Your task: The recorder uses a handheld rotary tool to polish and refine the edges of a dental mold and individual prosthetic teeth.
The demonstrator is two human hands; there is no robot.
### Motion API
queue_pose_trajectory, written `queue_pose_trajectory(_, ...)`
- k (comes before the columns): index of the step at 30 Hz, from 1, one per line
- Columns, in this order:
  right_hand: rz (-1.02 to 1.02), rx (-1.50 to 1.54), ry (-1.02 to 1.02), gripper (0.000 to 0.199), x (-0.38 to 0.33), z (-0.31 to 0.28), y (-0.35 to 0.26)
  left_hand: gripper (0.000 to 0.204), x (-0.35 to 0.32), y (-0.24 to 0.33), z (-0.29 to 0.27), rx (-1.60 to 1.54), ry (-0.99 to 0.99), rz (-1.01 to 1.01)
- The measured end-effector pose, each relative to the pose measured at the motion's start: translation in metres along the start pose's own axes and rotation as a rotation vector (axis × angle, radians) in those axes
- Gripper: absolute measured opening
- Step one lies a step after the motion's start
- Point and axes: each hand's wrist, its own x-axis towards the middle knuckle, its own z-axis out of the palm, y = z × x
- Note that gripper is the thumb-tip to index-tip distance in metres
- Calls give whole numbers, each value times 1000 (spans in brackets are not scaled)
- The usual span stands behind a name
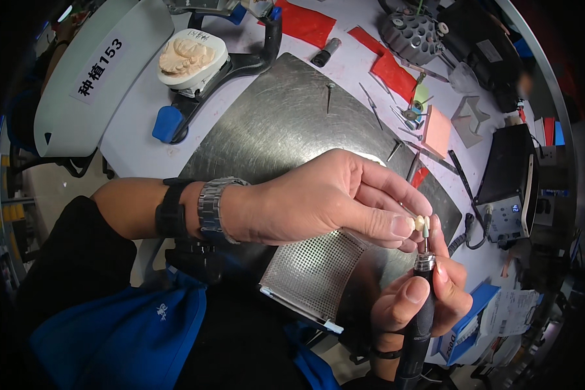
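Note:
Between the thumb and fingers of my left hand (325, 201) is a small cream-coloured dental crown piece (420, 223), partly covered by the fingertips. My right hand (454, 296) grips a black dental handpiece (417, 331) from below, its silver collar up near the fingers. A pale, pointed grinding bur (426, 233) sticks up from the handpiece and meets or nearly meets the crown; actual contact cannot be made out. Fingers of both hands come close together around the piece. Beneath them lie a metal plate (266, 123) and a perforated metal grate (315, 270).
At the upper left, a plaster dental model (187, 57) sits on a black articulator (250, 63). Loose burs (372, 104), a pink block (437, 132) and a grey bur holder (413, 36) stand toward the upper right. A control box (508, 195) and blue tray (468, 325) are at right.

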Motion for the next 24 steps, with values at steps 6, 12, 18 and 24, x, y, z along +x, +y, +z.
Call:
queue_pose_trajectory(6, 3, 3, -8, 26, -1, 0, -1, 34, 0, 2, -1, 81, -3, 26)
queue_pose_trajectory(12, 1, -15, -17, 27, -1, -3, 0, 34, 1, 3, -2, 158, 0, 62)
queue_pose_trajectory(18, 18, -19, -22, 27, -1, -2, -1, 32, 1, 3, -2, 226, 8, 112)
queue_pose_trajectory(24, 11, -44, -15, 26, -1, -2, 1, 30, 0, 6, -2, 268, 9, 130)
